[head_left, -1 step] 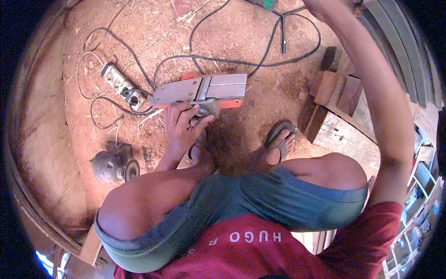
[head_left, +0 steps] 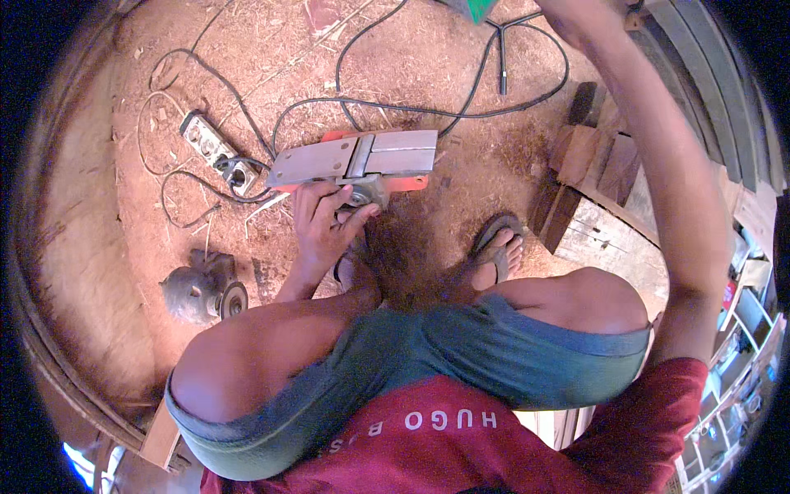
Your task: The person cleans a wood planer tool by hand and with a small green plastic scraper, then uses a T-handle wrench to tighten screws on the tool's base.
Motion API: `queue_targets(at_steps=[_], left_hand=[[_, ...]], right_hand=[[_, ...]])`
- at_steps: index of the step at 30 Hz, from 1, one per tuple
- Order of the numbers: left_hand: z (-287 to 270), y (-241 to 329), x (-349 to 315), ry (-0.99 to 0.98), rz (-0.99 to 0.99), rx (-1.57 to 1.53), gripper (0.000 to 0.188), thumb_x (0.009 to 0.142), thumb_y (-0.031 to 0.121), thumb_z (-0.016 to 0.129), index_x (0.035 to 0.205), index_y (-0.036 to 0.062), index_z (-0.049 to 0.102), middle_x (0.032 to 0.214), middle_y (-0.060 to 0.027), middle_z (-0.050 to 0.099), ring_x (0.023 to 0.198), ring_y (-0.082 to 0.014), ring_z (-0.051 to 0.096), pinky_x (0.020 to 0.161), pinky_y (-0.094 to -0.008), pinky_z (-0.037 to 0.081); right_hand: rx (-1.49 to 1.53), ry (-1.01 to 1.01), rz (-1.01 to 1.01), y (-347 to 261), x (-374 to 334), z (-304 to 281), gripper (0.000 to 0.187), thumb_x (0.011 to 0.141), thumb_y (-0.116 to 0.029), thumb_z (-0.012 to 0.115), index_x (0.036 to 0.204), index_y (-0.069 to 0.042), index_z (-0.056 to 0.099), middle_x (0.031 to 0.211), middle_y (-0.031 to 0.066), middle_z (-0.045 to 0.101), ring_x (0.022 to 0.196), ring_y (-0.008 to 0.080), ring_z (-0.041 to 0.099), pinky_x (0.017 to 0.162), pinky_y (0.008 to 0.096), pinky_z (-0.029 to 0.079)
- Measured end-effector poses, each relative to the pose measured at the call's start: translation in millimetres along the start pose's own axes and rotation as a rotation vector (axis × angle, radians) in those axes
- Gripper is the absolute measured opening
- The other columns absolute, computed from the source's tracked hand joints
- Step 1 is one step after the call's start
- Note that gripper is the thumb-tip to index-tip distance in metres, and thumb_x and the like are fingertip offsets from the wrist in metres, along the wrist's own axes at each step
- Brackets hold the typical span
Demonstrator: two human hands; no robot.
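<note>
An electric hand planer (head_left: pixel 403 151) lies upside down on the ground in front of me, its metal sole and blade slot facing up and orange body showing at the edges. My left hand (head_left: pixel 319 222) is closed on its near side, thumb and fingers around the part by a round metal housing (head_left: pixel 364 193). Stretched far out to the upper right, my right hand (head_left: pixel 580 23) is cut off by the picture's edge, so its fingers are hidden. A green object (head_left: pixel 479 10) shows partly at the top edge, left of that hand.
A power strip (head_left: pixel 207 144) with plugged cords lies left of the planer. Nearer me sits an angle grinder (head_left: pixel 202 294). Black cable (head_left: pixel 527 107) loops across the shavings-covered ground. Wooden blocks (head_left: pixel 605 169) are piled at right, and my sandalled foot (head_left: pixel 500 247) is close by.
My right hand and forearm have shifted slightly, and the green object shows a little lower at the top edge. My left hand and the planer have stayed in place.
</note>
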State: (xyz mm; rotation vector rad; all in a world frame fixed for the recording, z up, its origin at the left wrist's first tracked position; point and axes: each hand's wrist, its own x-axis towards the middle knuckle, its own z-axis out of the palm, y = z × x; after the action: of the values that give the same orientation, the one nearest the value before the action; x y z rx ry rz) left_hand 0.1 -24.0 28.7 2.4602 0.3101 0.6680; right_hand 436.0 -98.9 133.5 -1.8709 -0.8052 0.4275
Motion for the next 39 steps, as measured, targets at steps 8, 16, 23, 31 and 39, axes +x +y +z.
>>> queue_targets(at_steps=[8,16,23,31,39], left_hand=[[-8,-9,-3,-0.031,0.047,0.022,0.057,0.065,0.021,0.099,0.111,0.0071,0.069,0.105,-0.0093,0.064,0.096,-0.0313,0.062,0.082,-0.0437,0.05],[-10,-7,-3,-0.035,0.04,0.008,0.056,0.069,0.021,0.097,0.115,0.009,0.069,0.109,-0.008,0.064,0.099,-0.0317,0.062,0.086,-0.0454,0.049],[-8,-7,-2,-0.076,0.084,0.019,0.055,0.072,0.015,0.094,0.121,0.013,0.071,0.115,-0.0052,0.065,0.106,-0.0316,0.062,0.091,-0.048,0.049],[-11,-12,-10,-0.062,0.08,0.069,0.052,0.072,0.017,0.092,0.121,0.0146,0.073,0.117,-0.0032,0.064,0.108,-0.0307,0.061,0.094,-0.0474,0.049],[-14,-10,-9,-0.076,0.062,0.076,0.05,0.074,0.019,0.091,0.121,0.0164,0.075,0.118,-0.0005,0.065,0.108,-0.0296,0.06,0.095,-0.0472,0.049]], right_hand=[[0.679,0.188,0.274,-18,-95,48,0.043,0.11,-0.042,0.058,0.117,-0.001,0.067,0.09,0.0082,0.073,0.071,0.016,0.069,0.064,0.03,0.058],[0.568,0.228,0.257,71,-112,88,0.042,0.109,-0.045,0.059,0.118,-0.004,0.062,0.088,0.0053,0.068,0.079,0.0152,0.068,0.069,0.0291,0.056],[0.003,0.408,0.141,179,-103,83,0.042,0.106,-0.036,0.065,0.12,0.003,0.064,0.11,0.0179,0.07,0.102,0.0293,0.066,0.093,0.0406,0.053],[-0.34,-0.799,-0.426,38,-109,149,0.021,0.093,-0.02,0.071,0.11,-0.011,0.079,0.121,0.0135,0.073,0.119,0.0356,0.066,0.103,0.0477,0.052],[-0.605,-1.03,-0.551,18,-98,170,0.025,0.094,-0.018,0.059,0.104,-0.012,0.081,0.108,0.011,0.077,0.109,0.033,0.071,0.095,0.0462,0.054]])
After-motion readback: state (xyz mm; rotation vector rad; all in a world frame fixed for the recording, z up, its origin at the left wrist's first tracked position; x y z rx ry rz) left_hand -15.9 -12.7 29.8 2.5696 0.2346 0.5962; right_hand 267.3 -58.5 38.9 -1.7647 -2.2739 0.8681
